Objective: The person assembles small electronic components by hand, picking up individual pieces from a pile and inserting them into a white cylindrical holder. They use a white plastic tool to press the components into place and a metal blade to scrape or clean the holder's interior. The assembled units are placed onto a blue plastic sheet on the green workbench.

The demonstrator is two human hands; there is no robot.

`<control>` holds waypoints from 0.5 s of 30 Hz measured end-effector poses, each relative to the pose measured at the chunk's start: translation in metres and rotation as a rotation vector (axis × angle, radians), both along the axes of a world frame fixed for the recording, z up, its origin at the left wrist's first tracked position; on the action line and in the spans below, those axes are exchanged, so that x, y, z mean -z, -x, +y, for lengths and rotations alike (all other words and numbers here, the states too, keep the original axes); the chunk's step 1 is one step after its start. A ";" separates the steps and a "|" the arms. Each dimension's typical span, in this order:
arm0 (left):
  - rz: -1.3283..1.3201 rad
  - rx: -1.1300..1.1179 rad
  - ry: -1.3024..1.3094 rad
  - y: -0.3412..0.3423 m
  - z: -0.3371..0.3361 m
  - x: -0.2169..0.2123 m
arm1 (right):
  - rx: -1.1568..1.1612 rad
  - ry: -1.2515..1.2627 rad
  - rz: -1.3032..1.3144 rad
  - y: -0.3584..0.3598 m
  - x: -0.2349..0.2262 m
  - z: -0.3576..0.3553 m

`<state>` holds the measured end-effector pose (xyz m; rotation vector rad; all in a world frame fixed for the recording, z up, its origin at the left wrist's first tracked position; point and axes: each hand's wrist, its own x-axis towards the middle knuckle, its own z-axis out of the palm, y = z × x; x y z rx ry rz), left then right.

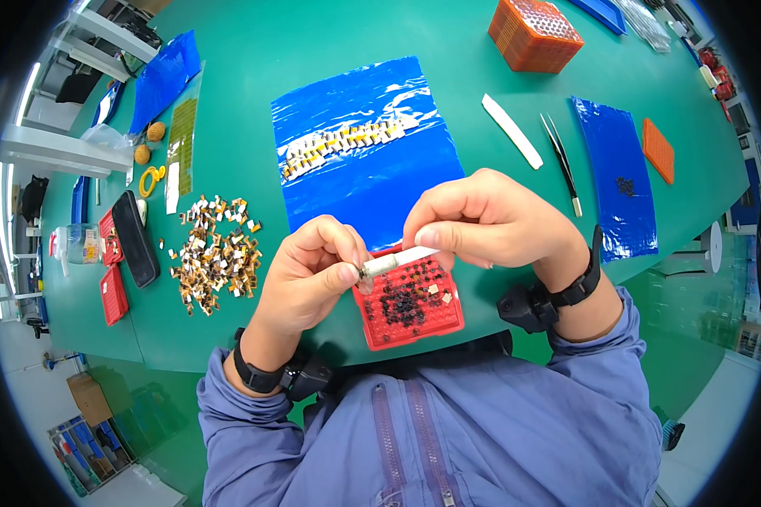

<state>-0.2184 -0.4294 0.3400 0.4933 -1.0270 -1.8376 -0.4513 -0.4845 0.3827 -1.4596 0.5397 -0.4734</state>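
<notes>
Two hands: both raised together over the near edge of the green table (330, 51), meeting above a red tray (410, 317)
Left hand (309, 275): closed, thumb and fingers pinching the grey end of a small stick (393, 262)
Right hand (486, 221): closed, fingertips pinching the white end of the same stick
Stick, place: held between the two hands, just above the far edge of the red tray, clear of the table
Stick, long axis: runs left to right across the view, tilted slightly, the white end higher and farther from the person, the grey end lower and nearer
Stick, pointing: grey end toward the left hand, white end toward the right hand
Red tray: flat on the table at the near edge, carrying a scatter of small dark parts and a few pale ones
Blue sheet (368, 160): lies just beyond the hands, with a row of small yellow and white pieces across it
Loose pile (216, 253): small gold and white pieces on the table, left of the left hand, apart from it
Tweezers (562, 160): dark, lying right of the blue sheet, beside a white strip (511, 131)
Orange box (534, 34): at the far side, well apart from the hands
Wrists: a dark band on each
</notes>
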 end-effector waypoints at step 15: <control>-0.007 0.028 -0.002 -0.001 0.001 -0.001 | -0.014 0.299 0.042 0.001 0.006 -0.004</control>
